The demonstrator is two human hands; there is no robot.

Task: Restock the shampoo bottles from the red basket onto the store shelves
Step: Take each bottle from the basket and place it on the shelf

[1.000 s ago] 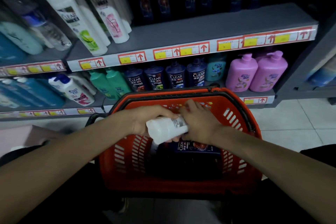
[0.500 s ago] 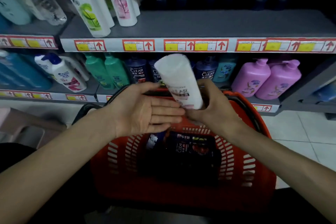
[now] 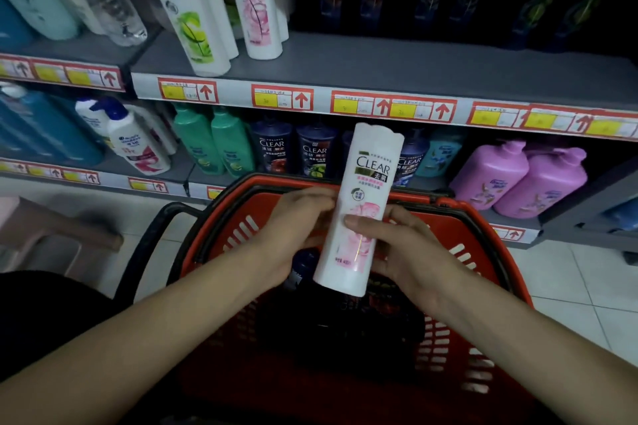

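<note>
Both hands, left hand (image 3: 297, 228) and right hand (image 3: 397, 248), clasp a smooth white Clear shampoo bottle (image 3: 359, 210) with pink petals, held almost upright above the slotted red plastic basket (image 3: 476, 286), below the grey shelf (image 3: 379, 65).

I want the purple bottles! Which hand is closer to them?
Right. The right hand holds the white bottle on the side toward the purple bottles; the left hand is on the bottle's far side.
</note>
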